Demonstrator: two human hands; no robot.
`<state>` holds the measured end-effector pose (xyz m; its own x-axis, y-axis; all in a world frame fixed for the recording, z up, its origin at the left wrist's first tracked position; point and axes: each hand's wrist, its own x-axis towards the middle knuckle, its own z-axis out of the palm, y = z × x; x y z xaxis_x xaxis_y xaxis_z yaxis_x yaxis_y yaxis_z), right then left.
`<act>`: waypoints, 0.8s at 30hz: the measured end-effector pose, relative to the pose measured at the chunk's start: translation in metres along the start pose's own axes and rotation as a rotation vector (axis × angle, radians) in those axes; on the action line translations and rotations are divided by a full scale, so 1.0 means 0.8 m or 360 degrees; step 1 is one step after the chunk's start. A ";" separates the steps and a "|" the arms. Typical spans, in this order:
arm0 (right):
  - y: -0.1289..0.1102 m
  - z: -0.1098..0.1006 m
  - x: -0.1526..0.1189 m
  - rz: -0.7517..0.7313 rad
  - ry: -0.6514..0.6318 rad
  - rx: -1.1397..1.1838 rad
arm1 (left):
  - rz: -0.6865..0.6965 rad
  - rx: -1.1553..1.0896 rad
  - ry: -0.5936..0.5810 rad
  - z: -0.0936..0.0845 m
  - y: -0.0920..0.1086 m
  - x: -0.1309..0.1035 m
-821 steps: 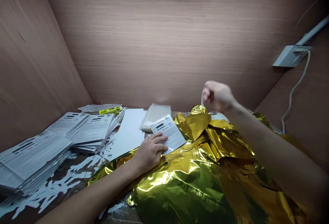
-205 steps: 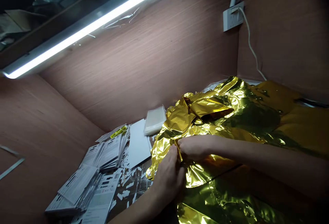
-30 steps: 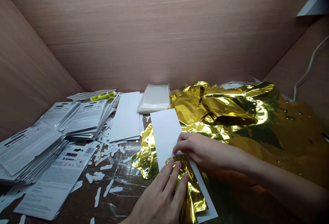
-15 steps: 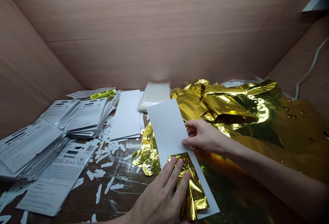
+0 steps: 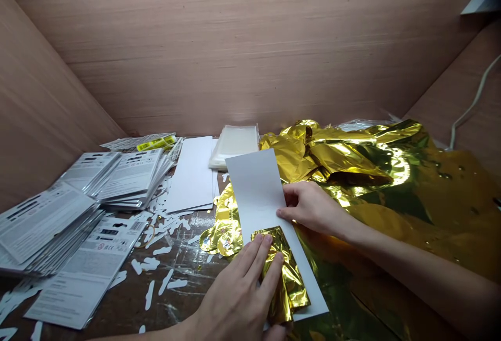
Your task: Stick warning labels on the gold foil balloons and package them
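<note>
Gold foil, folded small [image 5: 282,273], lies on the near end of a white card [image 5: 261,195] on the table, pressed flat under the spread fingers of the left hand [image 5: 242,291]. The right hand [image 5: 313,208] pinches the card's right edge, beside the big crumpled foil heap [image 5: 371,168].

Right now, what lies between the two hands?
In the head view, a white card lies between the left hand and right hand, with a folded gold foil piece on it.
</note>
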<state>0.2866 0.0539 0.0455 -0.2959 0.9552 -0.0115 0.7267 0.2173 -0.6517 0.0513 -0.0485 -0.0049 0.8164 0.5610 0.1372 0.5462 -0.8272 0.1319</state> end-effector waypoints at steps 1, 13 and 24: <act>-0.001 -0.001 0.000 -0.0007 0.0018 -0.0031 | -0.0005 -0.0015 -0.0010 -0.001 0.000 0.000; -0.001 -0.003 -0.002 -0.0236 0.0020 -0.0169 | -0.0071 -0.0085 -0.0062 -0.006 -0.002 0.001; -0.002 -0.009 -0.001 -0.0541 -0.0160 -0.0321 | -0.0078 -0.0138 -0.0123 -0.010 -0.001 0.002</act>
<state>0.2904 0.0544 0.0519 -0.5924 0.7996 0.0983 0.6809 0.5621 -0.4695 0.0507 -0.0470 0.0032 0.8030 0.5936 0.0526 0.5703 -0.7911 0.2212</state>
